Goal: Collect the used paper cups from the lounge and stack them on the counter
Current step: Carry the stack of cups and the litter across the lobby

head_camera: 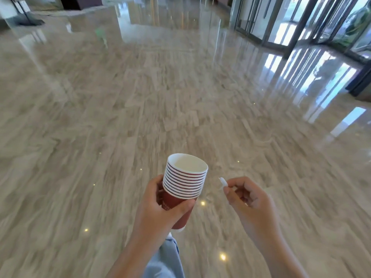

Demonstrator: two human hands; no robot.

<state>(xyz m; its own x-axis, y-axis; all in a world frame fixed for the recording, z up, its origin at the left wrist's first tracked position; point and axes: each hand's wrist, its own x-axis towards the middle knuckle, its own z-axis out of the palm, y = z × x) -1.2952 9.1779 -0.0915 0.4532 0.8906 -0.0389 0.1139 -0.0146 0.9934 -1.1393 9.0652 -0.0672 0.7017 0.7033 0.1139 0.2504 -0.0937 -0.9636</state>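
Stack of paper cups [184,181], red with white rims, lower centre of frame, in the air and leaning toward the upper right. Left hand [160,205] grips it, fingers [183,207] curled round the bottom cup only; upper cups just nest.

Right hand [249,197], just right of the stack and apart from it, pinches a small white scrap [223,182]; cannot tell what it is.

Pale trouser leg [166,257] below. Glossy marble floor [140,97] all round, glass doors [301,23] upper right. No surface in view, so stacking is not yet done.

Risks:
- More tilt likely slides the upper cups out.
- Any dregs would drip onto the floor.
- A hard squeeze may crush the bottom cup.
- The busy right hand cannot steady the stack.
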